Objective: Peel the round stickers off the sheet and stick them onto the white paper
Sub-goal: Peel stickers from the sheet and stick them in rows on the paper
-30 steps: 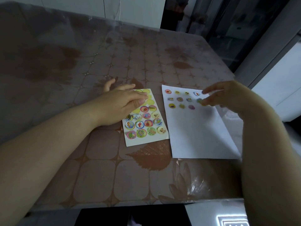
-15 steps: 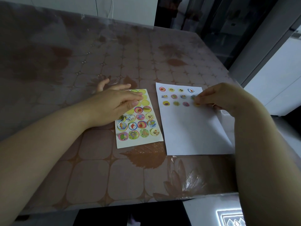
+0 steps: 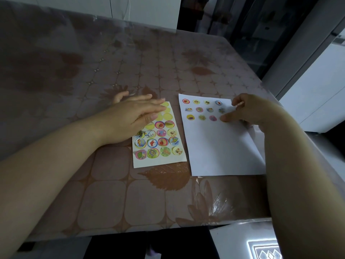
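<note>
I am pressing a sticker down at the end of the third row on the white paper (image 3: 222,146), my right hand (image 3: 248,111) curled over that spot with a fingertip on the sheet; whether a sticker is under it I cannot tell. My left hand (image 3: 130,120) is lying flat and spread on the upper part of the sticker sheet (image 3: 160,141), pinning it to the bench (image 3: 112,193). The paper is lying just beside the sheet. Next, I judge, I am needing to lift an edge of another round sticker from the remaining rows.
</note>
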Demonstrator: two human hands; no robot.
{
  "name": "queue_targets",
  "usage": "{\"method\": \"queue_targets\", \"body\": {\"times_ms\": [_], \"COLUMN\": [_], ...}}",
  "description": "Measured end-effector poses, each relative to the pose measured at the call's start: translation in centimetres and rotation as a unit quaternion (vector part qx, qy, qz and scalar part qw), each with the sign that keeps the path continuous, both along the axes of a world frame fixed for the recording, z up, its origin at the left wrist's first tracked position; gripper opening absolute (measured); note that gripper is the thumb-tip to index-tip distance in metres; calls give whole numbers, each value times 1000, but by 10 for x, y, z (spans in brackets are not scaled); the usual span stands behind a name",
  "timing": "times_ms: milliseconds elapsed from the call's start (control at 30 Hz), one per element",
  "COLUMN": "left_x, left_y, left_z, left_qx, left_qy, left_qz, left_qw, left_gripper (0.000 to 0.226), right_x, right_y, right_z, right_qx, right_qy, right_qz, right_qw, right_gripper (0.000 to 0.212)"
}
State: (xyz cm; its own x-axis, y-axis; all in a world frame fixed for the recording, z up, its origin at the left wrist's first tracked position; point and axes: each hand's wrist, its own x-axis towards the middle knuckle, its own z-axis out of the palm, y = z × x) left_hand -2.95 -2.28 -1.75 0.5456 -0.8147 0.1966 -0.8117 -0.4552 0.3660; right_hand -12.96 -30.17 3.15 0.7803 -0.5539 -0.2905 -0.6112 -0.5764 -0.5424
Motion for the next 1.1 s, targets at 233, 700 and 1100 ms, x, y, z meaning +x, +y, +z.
{"method": "queue_targets", "body": {"times_ms": [233,700,1100], "left_x": [0,17,14], "left_y": [10,35,34], "left_z": [7,23,23], "left_qx": [-24,17,66], "left_qy": [8,-12,26], "left_qz": [26,25,23], "left_qw": [999,999,997], "left_gripper": [51,45,47], "right_x": [1,22,33], "right_y": [-3,124,144], "right_z": [-5,-2,-18], "right_qx": [-5,-55,-22], "right_qy": [-12,-162,-161], "right_qz": [6,353,361], "right_qw": [1000,920,918], "right_gripper": [33,11,15]}}
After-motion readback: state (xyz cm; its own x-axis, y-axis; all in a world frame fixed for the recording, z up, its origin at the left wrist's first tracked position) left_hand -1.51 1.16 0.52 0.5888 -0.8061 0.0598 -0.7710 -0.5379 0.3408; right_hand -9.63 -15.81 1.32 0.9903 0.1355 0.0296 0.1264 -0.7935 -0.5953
